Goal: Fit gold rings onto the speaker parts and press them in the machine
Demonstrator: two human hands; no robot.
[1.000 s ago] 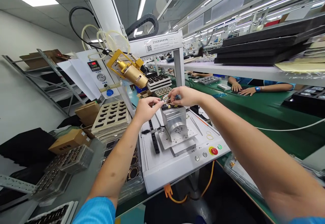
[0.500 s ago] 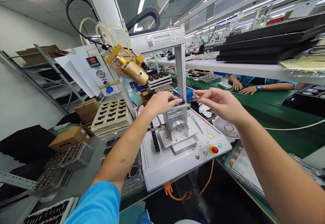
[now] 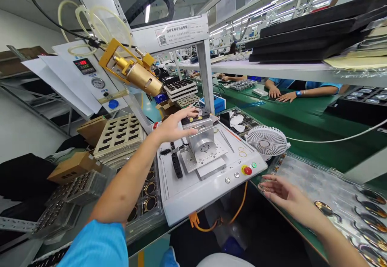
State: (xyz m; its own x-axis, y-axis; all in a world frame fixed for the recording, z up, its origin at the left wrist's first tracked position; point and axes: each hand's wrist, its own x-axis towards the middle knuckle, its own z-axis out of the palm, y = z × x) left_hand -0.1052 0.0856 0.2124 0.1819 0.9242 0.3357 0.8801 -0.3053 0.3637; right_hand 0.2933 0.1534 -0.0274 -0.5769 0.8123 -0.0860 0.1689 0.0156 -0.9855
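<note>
My left hand (image 3: pixel 173 126) reaches to the metal block fixture (image 3: pixel 203 140) on the machine's base. Its fingers lie stretched over the black top piece (image 3: pixel 198 115), with the thumb apart along the block's front side. Small yellowish bits show on that top piece. My right hand (image 3: pixel 286 197) hovers at the near edge of a clear plastic tray (image 3: pixel 302 174), right of the machine. Its fingers curve toward the thumb around something small and thin that I cannot make out. Dark round parts with gold rims and short tails (image 3: pixel 373 210) lie in the tray.
A gold dispenser head (image 3: pixel 142 77) hangs above and left of the fixture. Tweezers (image 3: pixel 226 141), a red stop button (image 3: pixel 248 170) and a white fan (image 3: pixel 266 141) are on the right. Stacked moulded trays (image 3: pixel 117 138) stand left. A co-worker's hands (image 3: pixel 282 94) rest across the green bench.
My right hand has moved from beside the fixture down and right to the plastic tray. My left hand stays at the fixture, its fingers now spread wider. The view has shifted right.
</note>
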